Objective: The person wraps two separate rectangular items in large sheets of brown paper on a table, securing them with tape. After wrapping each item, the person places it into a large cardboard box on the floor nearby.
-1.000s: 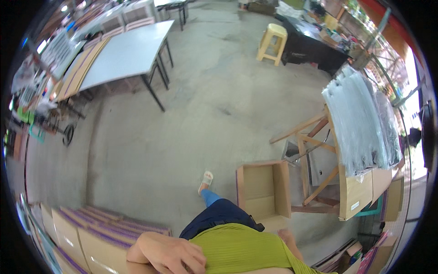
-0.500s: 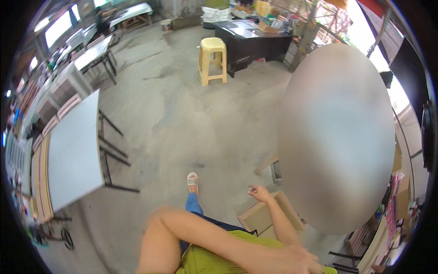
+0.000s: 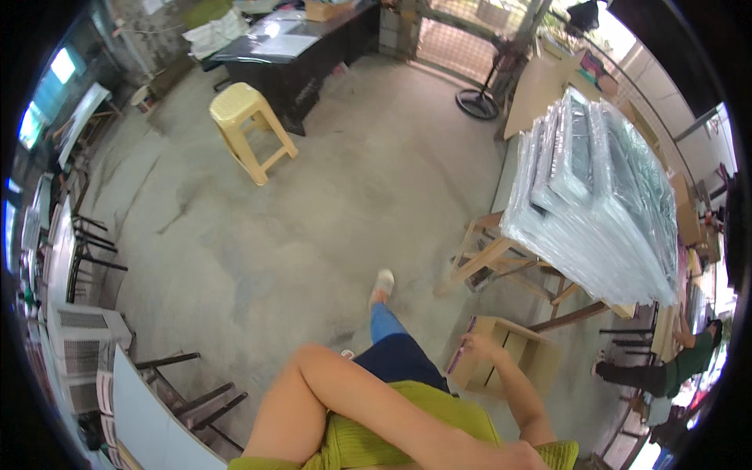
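My left arm lies bent across my green top, and my left hand (image 3: 523, 456) rests by my right upper arm and sleeve. Its fingers do not show clearly at the lower edge. My right arm reaches forward at my side, and my right hand (image 3: 484, 345) is slightly blurred, its fingers loosely apart and holding nothing. Behind that hand in the picture, an open cardboard box (image 3: 515, 356) with an inner divider sits on the floor. Farther right, a stack of flat panels wrapped in clear plastic (image 3: 591, 204) lies on a wooden stand (image 3: 487, 254).
A yellow plastic stool (image 3: 239, 106) stands ahead to the left, beside a dark desk (image 3: 309, 74). A round-based stand (image 3: 478, 103) is at the far right. A pale blue-grey table (image 3: 153, 419) stands at lower left. Another person (image 3: 674, 374) is at the right edge.
My view has turned right, and I have stepped forward. The stool and desk have shifted left; the wrapped stack and the other person now show at right. My left arm stays folded across me.
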{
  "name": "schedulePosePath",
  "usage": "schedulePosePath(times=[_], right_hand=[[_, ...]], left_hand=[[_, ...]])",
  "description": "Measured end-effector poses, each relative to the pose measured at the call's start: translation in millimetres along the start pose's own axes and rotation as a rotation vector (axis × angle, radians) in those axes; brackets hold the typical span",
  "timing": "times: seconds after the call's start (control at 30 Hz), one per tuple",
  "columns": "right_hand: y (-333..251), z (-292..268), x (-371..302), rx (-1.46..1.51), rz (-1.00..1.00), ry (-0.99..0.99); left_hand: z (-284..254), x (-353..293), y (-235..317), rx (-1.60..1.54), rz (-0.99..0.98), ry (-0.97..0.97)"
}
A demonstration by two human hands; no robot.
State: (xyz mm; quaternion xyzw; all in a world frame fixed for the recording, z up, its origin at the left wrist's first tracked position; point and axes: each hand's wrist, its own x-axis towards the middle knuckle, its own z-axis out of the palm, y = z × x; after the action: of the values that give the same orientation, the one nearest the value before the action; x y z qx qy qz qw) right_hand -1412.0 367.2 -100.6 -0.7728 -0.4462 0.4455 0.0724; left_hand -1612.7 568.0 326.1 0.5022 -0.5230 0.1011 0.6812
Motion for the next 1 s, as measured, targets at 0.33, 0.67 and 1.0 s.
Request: schedulePosePath(times=[0.33,0.67,1.0], right_hand=[[33,-106,213,0.285,0.402,0.038],[27,-393,505,0.669,0.252,0.31],[97,-599,593,0.612,0.491,0.465]], left_hand=[[-416,-343,-37,1.068,-1.3,1.098],[-540,-606,-73,-0.178,-1.883,2.181],[-1093,-480,-283,0.374,-1.862,1.428]])
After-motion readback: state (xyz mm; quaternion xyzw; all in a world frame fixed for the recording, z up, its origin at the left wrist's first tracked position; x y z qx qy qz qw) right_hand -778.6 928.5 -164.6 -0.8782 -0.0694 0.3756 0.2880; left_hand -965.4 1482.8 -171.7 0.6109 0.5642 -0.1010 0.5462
